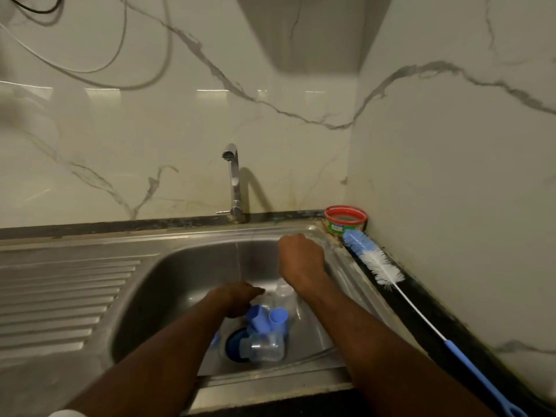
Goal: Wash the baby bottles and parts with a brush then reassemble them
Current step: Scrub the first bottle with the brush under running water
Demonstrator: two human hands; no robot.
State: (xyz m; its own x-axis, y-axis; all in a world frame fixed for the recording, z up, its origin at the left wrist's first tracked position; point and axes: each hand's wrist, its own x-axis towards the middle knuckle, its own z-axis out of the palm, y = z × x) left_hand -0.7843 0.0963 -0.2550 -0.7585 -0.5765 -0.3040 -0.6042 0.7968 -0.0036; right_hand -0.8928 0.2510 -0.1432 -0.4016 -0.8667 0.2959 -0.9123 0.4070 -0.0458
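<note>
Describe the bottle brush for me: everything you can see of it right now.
The bottle brush lies flat on the dark counter strip between the sink rim and the right wall. It has a blue sponge-like tip nearest the red-rimmed tub, then white bristles, a thin white wire stem and a long blue plastic handle running toward the camera, its end out of frame. Neither hand touches it.

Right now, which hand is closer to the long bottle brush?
Right. The right hand is raised over the sink's right side, a short way from the bottle brush on the ledge. The left hand is lower, mid-basin, farther away.
</note>
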